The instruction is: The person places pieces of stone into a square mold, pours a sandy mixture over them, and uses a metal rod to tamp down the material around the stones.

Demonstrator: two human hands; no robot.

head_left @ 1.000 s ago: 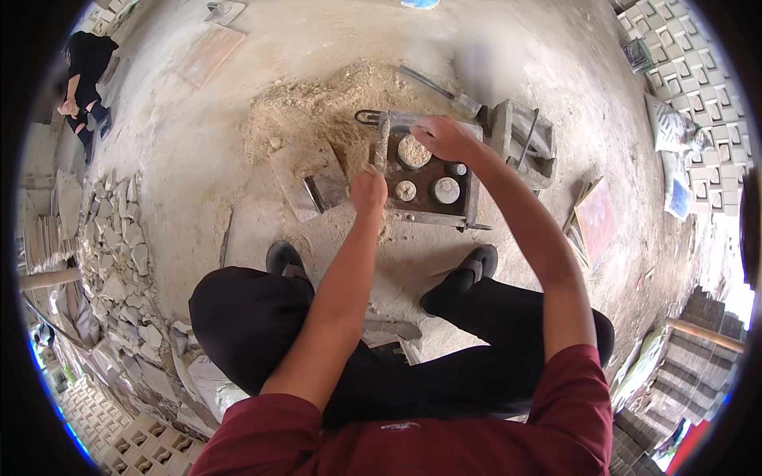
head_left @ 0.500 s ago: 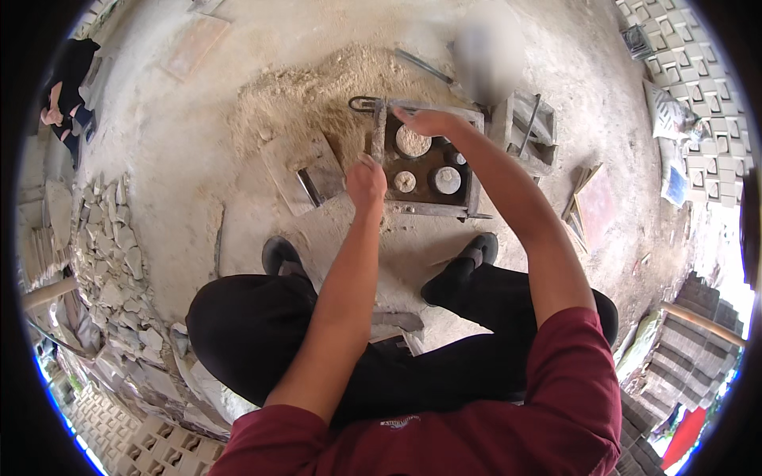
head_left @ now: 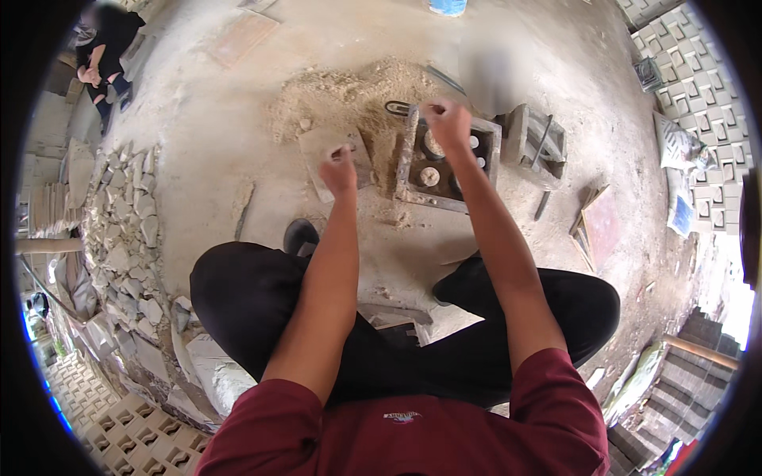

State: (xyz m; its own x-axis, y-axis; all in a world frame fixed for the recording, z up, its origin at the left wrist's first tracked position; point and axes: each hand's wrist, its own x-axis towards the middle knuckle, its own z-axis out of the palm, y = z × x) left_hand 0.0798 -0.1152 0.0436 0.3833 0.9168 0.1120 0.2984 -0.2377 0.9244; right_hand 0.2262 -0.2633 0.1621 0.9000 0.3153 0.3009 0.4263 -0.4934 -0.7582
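Note:
My left hand [head_left: 340, 170] is curled over a flat, dusty board [head_left: 318, 189]. Whatever is between its fingers is too small and hidden to make out. My right hand [head_left: 451, 127], also closed, is above the far left part of a rectangular mould frame [head_left: 403, 170]. What it grips, if anything, does not show. Inside the frame, a dark bed holds several round pieces. One pale disc [head_left: 429, 176] shows fully; a larger disc [head_left: 432, 144] is partly covered by my right hand. My right forearm hides part of the near right corner.
Loose sand [head_left: 349, 87] is heaped beyond the board. Right of the frame stands an open box frame [head_left: 517, 131] with a bar across it. Broken slabs [head_left: 119, 214] lie to the left. A person [head_left: 103, 59] sits at the far left; bags [head_left: 675, 143] stand at the right.
My left hand has let go of the frame's left side and moved left over the board. My right hand has gone from outstretched to closed. The whole view has shifted somewhat.

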